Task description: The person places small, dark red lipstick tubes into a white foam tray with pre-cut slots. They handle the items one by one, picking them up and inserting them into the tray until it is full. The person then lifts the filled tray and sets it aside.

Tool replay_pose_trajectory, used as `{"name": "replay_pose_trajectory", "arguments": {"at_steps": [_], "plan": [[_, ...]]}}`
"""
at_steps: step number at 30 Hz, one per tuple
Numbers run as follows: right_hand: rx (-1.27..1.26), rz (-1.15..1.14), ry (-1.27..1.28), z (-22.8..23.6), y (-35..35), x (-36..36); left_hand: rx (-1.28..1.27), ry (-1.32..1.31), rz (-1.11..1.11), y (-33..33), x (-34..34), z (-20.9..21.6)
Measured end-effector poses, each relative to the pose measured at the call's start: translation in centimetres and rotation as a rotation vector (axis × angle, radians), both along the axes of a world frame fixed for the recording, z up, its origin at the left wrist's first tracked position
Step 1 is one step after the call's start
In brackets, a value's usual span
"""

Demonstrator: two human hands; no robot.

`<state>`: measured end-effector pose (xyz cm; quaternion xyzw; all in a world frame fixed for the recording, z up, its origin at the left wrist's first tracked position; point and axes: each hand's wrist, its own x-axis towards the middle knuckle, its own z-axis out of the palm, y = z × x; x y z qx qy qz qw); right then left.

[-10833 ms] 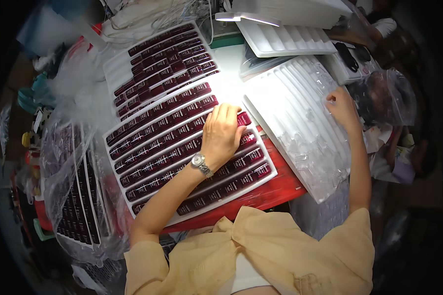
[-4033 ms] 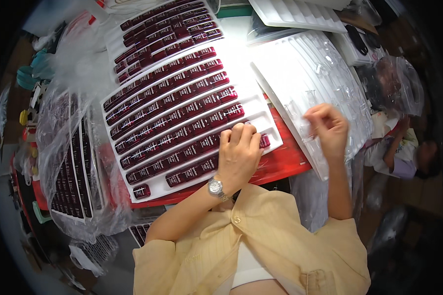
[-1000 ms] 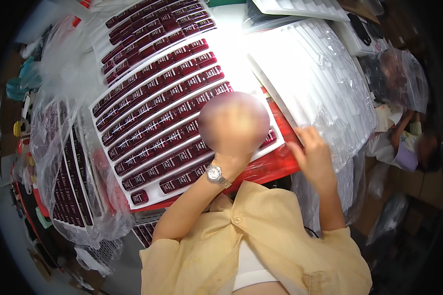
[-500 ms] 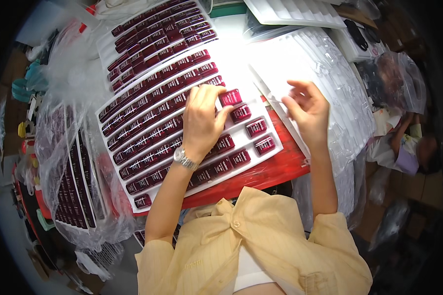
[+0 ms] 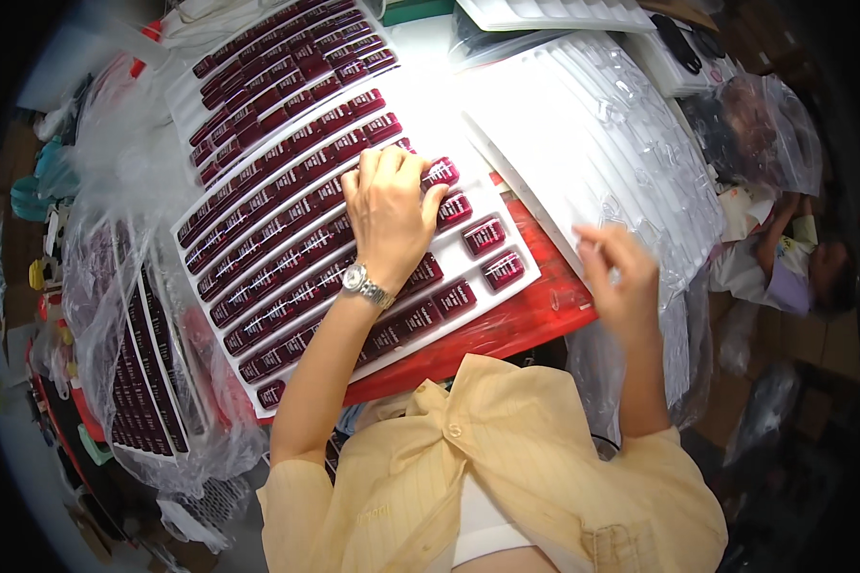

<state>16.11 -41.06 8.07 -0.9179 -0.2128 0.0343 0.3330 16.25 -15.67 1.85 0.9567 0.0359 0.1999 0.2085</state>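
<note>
My left hand (image 5: 389, 215), with a silver watch on its wrist, is over a white slotted tray (image 5: 526, 280). Its thumb and fingers close around a small glossy dark red block (image 5: 441, 172) with pale print, which sits at the right end of a row. The fingers partly cover neighbouring blocks. Just below it in the right column are more blocks, including one (image 5: 483, 236) and another (image 5: 503, 270). My right hand (image 5: 626, 282) hovers to the right of the tray, fingers curled and smeared by motion. Nothing shows in it, though something small or clear could be hidden.
Another tray (image 5: 301, 57) of dark red blocks lies at the far left. Stacked clear plastic trays (image 5: 631, 162) stand at right, a white ribbed tray (image 5: 559, 14) beyond. Plastic-wrapped trays (image 5: 148, 353) are at left. Red covering (image 5: 554, 301) shows beneath. Another person (image 5: 784, 253) is at far right.
The block at my left fingers has gone from raised and tilted to lower, in line with the right column. My right hand has moved down and slightly right. The view has shifted a little.
</note>
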Motion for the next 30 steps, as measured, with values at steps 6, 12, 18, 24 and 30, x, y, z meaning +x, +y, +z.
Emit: {"name": "replay_pose_trajectory", "arguments": {"at_steps": [6, 12, 18, 24, 30], "plan": [[-0.369, 0.248, -0.312, -7.5, -2.8, -6.3, 0.092, 0.035, -0.029, 0.0, 0.4, -0.6], [0.035, 0.064, -0.132, -9.5, -0.1, -2.8, -0.090, -0.001, 0.019, 2.5, -1.6, -0.5], [-0.036, 0.146, -0.048, -9.9, 2.3, 0.4, -0.029, -0.004, 0.043, 3.4, -2.5, 0.0], [-0.254, 0.184, -0.090, -9.1, 1.3, -1.8, 0.147, 0.034, 0.067, 2.8, 0.3, 0.0], [-0.085, 0.169, 0.145, -3.6, -0.9, -1.5, 0.039, 0.040, 0.006, 4.2, 2.3, 0.0]]}}
